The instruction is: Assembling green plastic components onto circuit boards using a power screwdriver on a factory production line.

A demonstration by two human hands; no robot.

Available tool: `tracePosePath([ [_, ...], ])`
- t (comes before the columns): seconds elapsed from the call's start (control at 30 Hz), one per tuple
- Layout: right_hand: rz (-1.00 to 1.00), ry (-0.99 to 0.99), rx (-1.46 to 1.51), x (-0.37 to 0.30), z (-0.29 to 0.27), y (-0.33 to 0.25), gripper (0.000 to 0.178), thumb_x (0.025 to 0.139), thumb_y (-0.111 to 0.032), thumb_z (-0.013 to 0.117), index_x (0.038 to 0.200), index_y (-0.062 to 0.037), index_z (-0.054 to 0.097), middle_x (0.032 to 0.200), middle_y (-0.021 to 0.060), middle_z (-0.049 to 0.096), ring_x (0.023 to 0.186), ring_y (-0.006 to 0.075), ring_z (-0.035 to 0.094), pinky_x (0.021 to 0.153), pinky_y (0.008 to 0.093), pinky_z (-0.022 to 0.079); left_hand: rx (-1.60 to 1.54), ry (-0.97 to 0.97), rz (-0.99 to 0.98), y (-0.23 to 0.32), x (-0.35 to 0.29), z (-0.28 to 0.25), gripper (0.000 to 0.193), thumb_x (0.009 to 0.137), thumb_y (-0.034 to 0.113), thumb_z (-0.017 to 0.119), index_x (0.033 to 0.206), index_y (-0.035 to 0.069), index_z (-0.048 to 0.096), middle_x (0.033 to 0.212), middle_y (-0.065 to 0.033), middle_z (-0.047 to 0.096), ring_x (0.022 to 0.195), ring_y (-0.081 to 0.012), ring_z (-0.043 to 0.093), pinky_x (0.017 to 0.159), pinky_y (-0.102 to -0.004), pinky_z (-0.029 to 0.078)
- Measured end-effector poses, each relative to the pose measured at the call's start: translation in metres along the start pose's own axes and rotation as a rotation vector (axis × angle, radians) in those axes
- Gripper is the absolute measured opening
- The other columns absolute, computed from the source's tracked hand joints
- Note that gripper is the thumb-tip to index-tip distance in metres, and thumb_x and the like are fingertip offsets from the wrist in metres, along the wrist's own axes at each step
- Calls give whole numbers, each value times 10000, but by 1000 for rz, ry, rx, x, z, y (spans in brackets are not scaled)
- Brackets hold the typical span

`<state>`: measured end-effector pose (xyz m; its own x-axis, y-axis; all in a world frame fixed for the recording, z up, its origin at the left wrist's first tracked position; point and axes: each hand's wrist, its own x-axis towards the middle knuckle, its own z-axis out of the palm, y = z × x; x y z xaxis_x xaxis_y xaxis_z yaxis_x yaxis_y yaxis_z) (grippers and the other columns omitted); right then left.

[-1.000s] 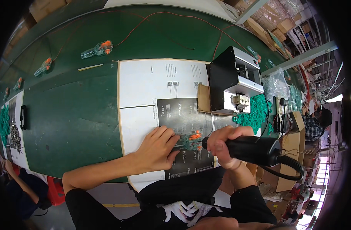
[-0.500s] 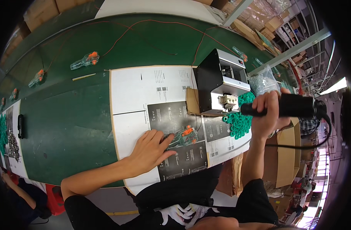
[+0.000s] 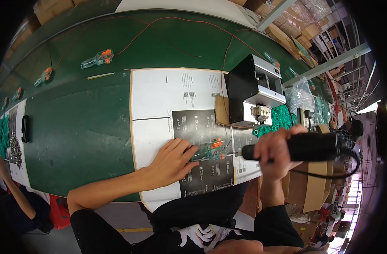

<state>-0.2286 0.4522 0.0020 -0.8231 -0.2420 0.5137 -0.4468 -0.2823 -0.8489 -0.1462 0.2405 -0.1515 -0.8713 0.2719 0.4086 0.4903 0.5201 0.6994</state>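
Note:
My left hand [image 3: 173,163] pinches the near end of a clear teal plastic housing [image 3: 216,149] with orange parts inside, lying on the printed sheet. My right hand [image 3: 274,153] is wrapped round a black electric screwdriver [image 3: 314,147], held level with its cable trailing from the back. The screwdriver's nose points left at the right end of the housing, close to it; whether the bit touches is too small to tell.
A black-and-silver box machine [image 3: 254,93] stands behind, with green rings [image 3: 282,116] heaped beside it. A clear bag [image 3: 299,96] lies at its right. More teal housings [image 3: 98,58] sit along the green table [image 3: 79,139]. At far left is another person's arm [image 3: 15,188].
My right hand has brought the screwdriver down and left, up to the housing's right end. My left hand keeps its hold on the housing. The view has shifted slightly.

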Motion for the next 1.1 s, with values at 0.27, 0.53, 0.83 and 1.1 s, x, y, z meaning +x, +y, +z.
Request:
tracePosePath([
  [0.27,96,-293,-91,-18,22,28,436,943,36,620,1207,-111,307,736,89,597,576,160,585,570,327,540,-6,-6,5,-2,-2,2,407,880,214,752,1177,-33,624,1002,-109,507,946,-279,521,836,-390,458],
  [0.53,142,-331,-166,-24,26,40,424,923,45,650,1154,-109,329,755,84,590,616,167,597,594,335,538,-2,53,6,-5,-7,3,393,868,236,764,1136,-24,638,986,-113,515,934,-284,527,827,-400,460],
  [0.83,80,-439,-238,-26,26,44,432,935,4,659,1118,-135,293,728,69,531,523,172,542,528,356,535,-6,38,-37,-5,-6,0,358,853,239,778,1074,-10,647,974,-108,522,911,-293,528,806,-406,463],
  [1.1,-13,-112,-134,6,6,18,281,960,-4,599,1177,-77,437,676,51,493,516,134,510,498,322,497,34,75,-11,-6,-5,1,384,833,254,812,1081,-3,671,969,-100,569,838,-287,544,729,-401,468],
])
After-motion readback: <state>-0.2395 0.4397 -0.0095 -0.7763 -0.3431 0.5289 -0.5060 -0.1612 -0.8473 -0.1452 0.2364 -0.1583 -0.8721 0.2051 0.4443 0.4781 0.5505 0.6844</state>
